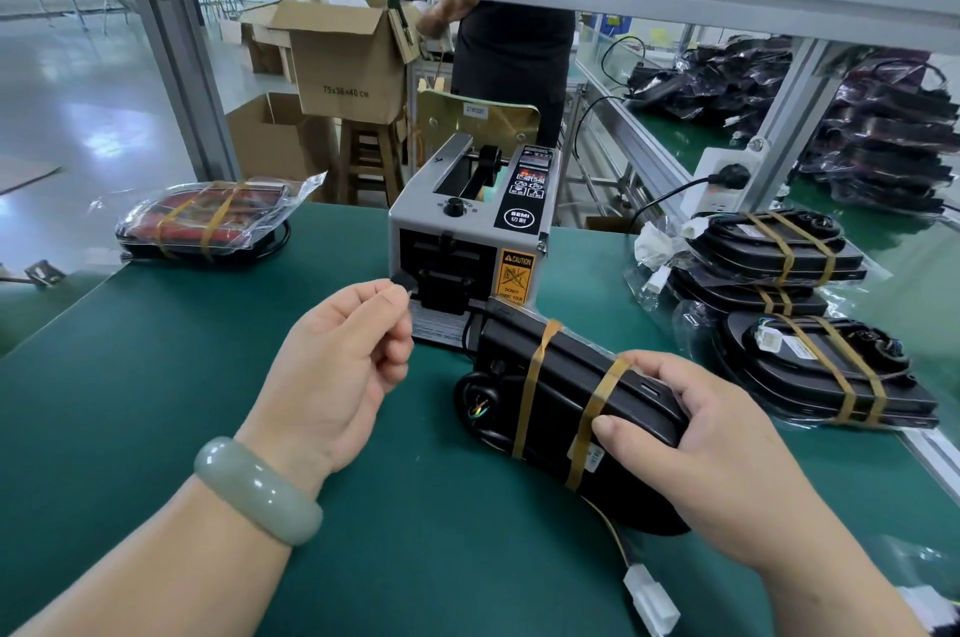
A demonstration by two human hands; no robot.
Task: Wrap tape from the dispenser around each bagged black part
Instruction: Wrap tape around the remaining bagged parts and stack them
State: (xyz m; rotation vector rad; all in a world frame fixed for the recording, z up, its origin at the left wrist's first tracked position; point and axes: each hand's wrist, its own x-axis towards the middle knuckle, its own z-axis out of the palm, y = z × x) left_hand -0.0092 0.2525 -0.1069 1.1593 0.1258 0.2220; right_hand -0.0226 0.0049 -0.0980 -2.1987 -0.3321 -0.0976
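A grey tape dispenser (470, 231) stands at the middle of the green table (156, 376). My left hand (345, 356) is at its outlet on the front, fingers curled, thumb and forefinger pinching a short dark strip of tape (401, 281). Just right of it lies a bagged black part (558, 376) with two brownish tape bands around it and a wire with a white plug (650, 600) trailing toward me. My right hand (696, 444) grips the near end of this part, thumb on its side and fingers over the top.
Three taped black parts (810, 366) are stacked at the right. A taped red and black part in a bag (208, 218) lies at the far left. More bagged parts (878, 132) pile up beyond the frame post. Cardboard boxes (337, 65) and a person stand behind the table.
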